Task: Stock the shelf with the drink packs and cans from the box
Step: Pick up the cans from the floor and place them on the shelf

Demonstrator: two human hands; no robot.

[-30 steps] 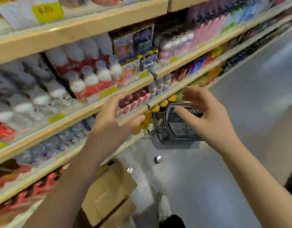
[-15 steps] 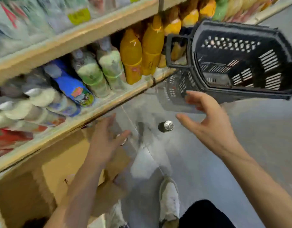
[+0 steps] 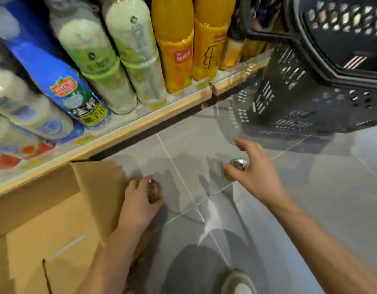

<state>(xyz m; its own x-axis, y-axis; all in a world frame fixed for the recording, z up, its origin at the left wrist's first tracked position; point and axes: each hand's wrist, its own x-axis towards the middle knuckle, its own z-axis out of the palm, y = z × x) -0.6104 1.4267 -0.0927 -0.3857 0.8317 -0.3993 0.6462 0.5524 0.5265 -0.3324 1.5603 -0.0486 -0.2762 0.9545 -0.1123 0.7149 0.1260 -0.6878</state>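
My left hand (image 3: 141, 200) curls around one can (image 3: 154, 190) standing on the floor (image 3: 310, 209) just beside the box (image 3: 56, 219); my right hand (image 3: 253, 172), fingers half spread, pinches the top of a second can (image 3: 238, 166) to the right. Either can could tip and roll on the smooth tile if a grip slips. What the box holds I cannot tell. The far shelf (image 3: 162, 111) carries bottles; a black basket (image 3: 321, 71) at right looks empty.
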